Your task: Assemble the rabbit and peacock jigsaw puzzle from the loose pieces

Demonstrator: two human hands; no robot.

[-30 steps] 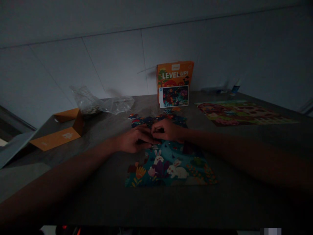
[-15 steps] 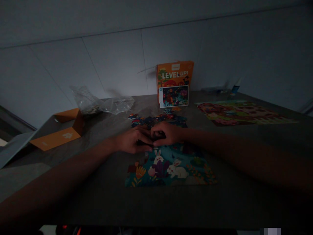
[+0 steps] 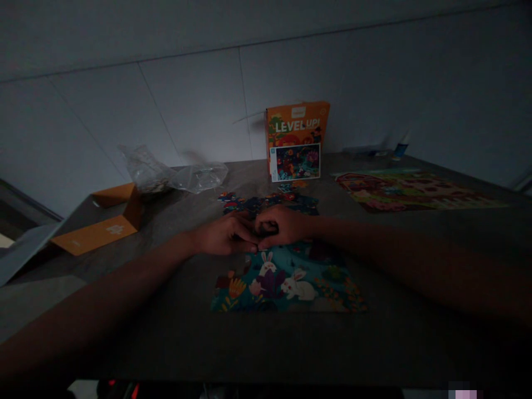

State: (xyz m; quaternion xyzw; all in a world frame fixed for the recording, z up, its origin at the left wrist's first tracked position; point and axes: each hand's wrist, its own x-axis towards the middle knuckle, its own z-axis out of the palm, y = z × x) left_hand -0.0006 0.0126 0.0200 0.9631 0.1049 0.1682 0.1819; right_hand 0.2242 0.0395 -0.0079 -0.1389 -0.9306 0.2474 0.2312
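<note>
A partly joined jigsaw puzzle (image 3: 299, 288) with white rabbits and flowers on teal lies on the dark table before me. My left hand (image 3: 226, 235) rests at its upper left part, thumb and fingers pinched together. My right hand (image 3: 285, 224) is curled beside it, thumb and forefinger tips meeting the left fingertips. Between the fingertips a pale edge of a puzzle piece (image 3: 262, 250) shows; most of it is hidden. Loose dark puzzle pieces (image 3: 230, 205) lie just beyond the hands, some covered by them.
An orange box (image 3: 297, 124) stands against the wall, with a picture card (image 3: 296, 163) leaning on it. An open orange carton (image 3: 97, 227) and clear plastic bags (image 3: 199, 177) are to the left. A farm puzzle (image 3: 411, 191) and a small bottle (image 3: 400, 151) are at the right.
My left thumb has drawn up closer to its fingers and to my right hand's fingertips. The rabbit puzzle has shifted slightly left and away from me. The right hand has barely moved.
</note>
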